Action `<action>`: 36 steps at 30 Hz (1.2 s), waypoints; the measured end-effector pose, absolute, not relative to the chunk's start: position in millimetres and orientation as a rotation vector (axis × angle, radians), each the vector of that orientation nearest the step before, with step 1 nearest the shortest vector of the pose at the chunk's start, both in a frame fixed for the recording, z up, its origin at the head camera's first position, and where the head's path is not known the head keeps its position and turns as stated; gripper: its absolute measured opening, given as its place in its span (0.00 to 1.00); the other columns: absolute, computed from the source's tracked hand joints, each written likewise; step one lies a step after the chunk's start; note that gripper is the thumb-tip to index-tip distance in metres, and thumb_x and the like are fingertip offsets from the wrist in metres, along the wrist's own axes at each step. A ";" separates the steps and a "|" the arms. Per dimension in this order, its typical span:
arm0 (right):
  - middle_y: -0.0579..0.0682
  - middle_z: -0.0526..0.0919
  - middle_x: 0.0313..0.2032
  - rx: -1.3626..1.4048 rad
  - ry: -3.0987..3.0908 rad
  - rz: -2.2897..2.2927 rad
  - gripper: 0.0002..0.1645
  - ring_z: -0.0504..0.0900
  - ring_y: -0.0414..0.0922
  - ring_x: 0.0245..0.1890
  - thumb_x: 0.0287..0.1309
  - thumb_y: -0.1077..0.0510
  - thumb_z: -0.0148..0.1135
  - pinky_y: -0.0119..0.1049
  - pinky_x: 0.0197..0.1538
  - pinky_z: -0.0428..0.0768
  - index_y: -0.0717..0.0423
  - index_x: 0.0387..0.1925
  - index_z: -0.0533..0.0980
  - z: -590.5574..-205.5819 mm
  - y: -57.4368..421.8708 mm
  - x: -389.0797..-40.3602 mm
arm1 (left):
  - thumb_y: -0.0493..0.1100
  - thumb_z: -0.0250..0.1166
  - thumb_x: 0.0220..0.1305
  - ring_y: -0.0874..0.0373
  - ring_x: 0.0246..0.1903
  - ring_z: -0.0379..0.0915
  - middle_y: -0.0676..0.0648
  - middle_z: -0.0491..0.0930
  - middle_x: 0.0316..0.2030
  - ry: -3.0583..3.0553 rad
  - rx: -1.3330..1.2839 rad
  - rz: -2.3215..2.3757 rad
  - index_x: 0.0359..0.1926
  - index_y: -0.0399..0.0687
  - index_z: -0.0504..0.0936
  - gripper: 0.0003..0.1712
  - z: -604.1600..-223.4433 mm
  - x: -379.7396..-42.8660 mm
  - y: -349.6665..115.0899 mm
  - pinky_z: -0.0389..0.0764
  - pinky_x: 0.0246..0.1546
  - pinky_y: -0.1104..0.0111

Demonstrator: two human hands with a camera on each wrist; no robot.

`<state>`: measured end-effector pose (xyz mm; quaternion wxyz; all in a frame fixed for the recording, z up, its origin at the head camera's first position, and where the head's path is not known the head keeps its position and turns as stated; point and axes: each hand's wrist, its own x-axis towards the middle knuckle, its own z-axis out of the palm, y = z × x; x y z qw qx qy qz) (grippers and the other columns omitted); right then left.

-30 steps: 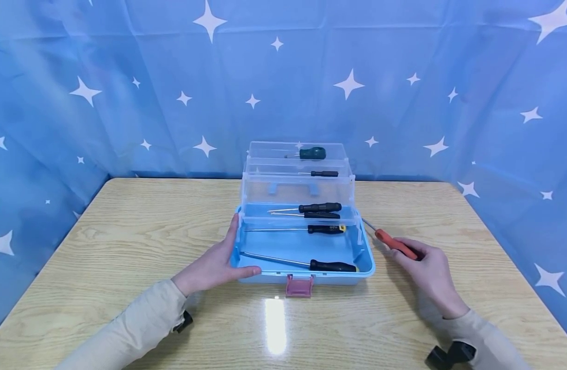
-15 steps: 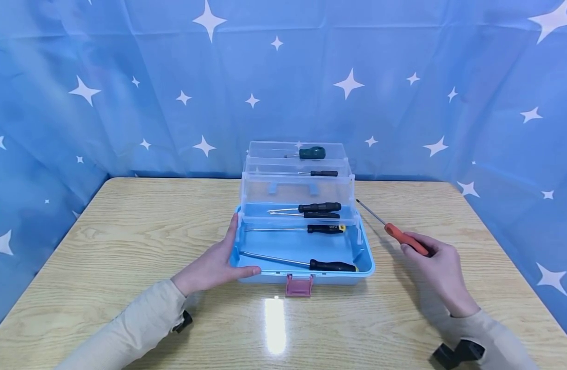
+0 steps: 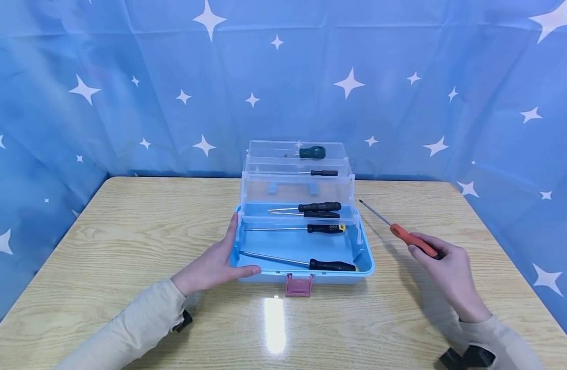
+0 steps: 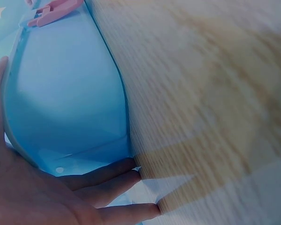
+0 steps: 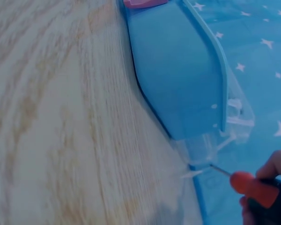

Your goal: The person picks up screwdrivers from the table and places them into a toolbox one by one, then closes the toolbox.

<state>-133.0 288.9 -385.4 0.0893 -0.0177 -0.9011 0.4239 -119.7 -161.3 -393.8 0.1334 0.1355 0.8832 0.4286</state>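
In the head view, my left hand (image 3: 209,270) lies against the left end of a light blue toolbox (image 3: 367,257), its thumb over the front rim. The left wrist view shows straight fingers (image 4: 107,187) along the box wall. Off to the right, my right hand (image 3: 452,275) grips the orange-red handle of a screwdriver (image 3: 405,236). Its shaft points up and left, apart from the box in the head view. Inside the box base lie a long black-handled screwdriver (image 3: 331,265) and a shorter black one with a yellow end (image 3: 325,228).
Two black screwdrivers (image 3: 320,207) lie in the lower clear tray. Higher trays hold a small black screwdriver (image 3: 324,173) and a stubby green one (image 3: 312,152). A pink latch (image 3: 299,286) hangs at the box front. Behind the wooden table (image 3: 140,226) is a blue star curtain (image 3: 283,77).
My right hand has drawn the orange-red screwdriver away from the box's right side, rightward and slightly toward me, so its whole shaft shows. The left hand and box have stayed put.
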 end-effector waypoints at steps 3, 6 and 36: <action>0.35 0.79 0.33 -0.050 -2.678 1.273 0.27 0.69 0.43 0.20 0.62 0.49 0.64 0.35 0.19 0.67 0.63 0.56 0.77 -382.6 290.2 -131.6 | 0.62 0.69 0.56 0.37 0.67 0.53 0.34 0.43 0.73 2.570 0.392 1.233 0.74 0.52 0.22 0.70 -394.0 -119.3 -161.4 0.61 0.62 0.49; 0.34 0.79 0.33 -0.040 -2.666 1.305 0.26 0.68 0.43 0.20 0.62 0.49 0.64 0.35 0.19 0.67 0.60 0.57 0.77 -379.7 291.1 -129.9 | 0.63 0.69 0.56 0.36 0.66 0.54 0.32 0.44 0.72 2.578 0.390 1.223 0.74 0.52 0.22 0.70 -394.1 -119.1 -161.6 0.62 0.62 0.49; 0.31 0.78 0.36 -0.034 -2.541 1.374 0.19 0.68 0.40 0.21 0.62 0.58 0.65 0.35 0.20 0.64 0.49 0.55 0.80 -352.3 296.2 -114.6 | 0.62 0.70 0.55 0.36 0.66 0.53 0.33 0.43 0.73 2.574 0.392 1.242 0.74 0.53 0.22 0.70 -393.9 -119.8 -161.0 0.62 0.62 0.49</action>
